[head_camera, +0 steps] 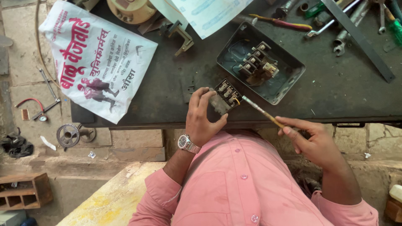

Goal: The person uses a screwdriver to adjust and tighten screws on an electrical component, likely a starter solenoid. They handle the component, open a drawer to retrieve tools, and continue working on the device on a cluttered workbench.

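Observation:
My left hand (202,118) grips a small black terminal block (225,97) with brass contacts at the near edge of the dark workbench (335,90). A thin screwdriver (261,111) with a yellowish handle is pinched in the fingers of my right hand (313,140), and its tip touches the right side of the block. Just beyond the block lies an open grey metal switch box (289,79) with another contact assembly (257,62) inside. A wristwatch (187,143) sits on my left wrist, and pink sleeves cover both arms.
A white plastic bag with red print (96,62) hangs over the bench's left end. Spanners and screwdrivers (347,21) crowd the far right, crossed by a grey metal bar (360,39). A sheet of paper (205,12) lies at the back. On the stone floor sit a small wheel (69,134) and a wooden box (25,192).

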